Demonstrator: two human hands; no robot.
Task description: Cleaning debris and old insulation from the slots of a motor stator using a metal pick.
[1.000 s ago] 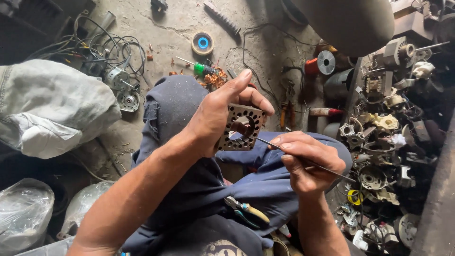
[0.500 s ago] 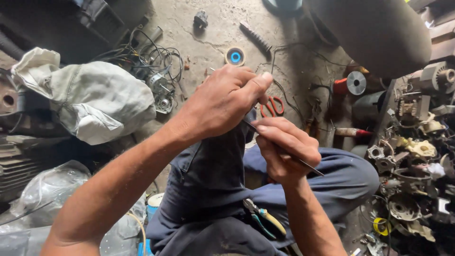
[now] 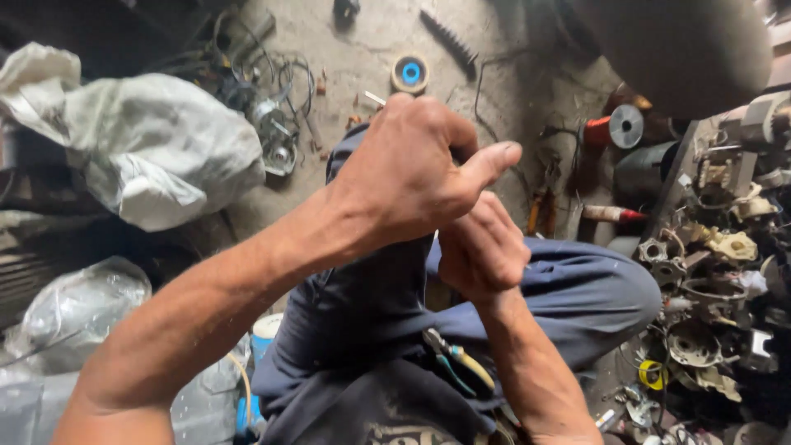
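Right now we have both hands raised close in front of us, over our lap, and the work itself is hidden behind them. Our left hand (image 3: 412, 177) is curled with its back toward us and the thumb stuck out to the right; it looks clenched round something, but we cannot see what, since the fist covers it. Our right hand (image 3: 482, 247) sits just below and to the right of it, touching it, fingers folded inward; whether it grips a thin tool or nothing, we cannot tell from here.

We judge this to be the middle of a fine, close job on a small part pinched between the two hands, perhaps a poking or threading step. The next move would call for a steady left grip and small, careful motion from the right fingers, with the part turned toward us so we can see it.

Below the right hand, pliers with yellow and green handles (image 3: 457, 367) lie on our dark trousers (image 3: 577, 288). Beyond the left hand, on the concrete floor (image 3: 362, 41), lies a roll of tape with a blue core (image 3: 410, 72); to the right of it stands a red wire spool (image 3: 614, 128). Far left of the left hand a white sack (image 3: 148, 156) slumps.
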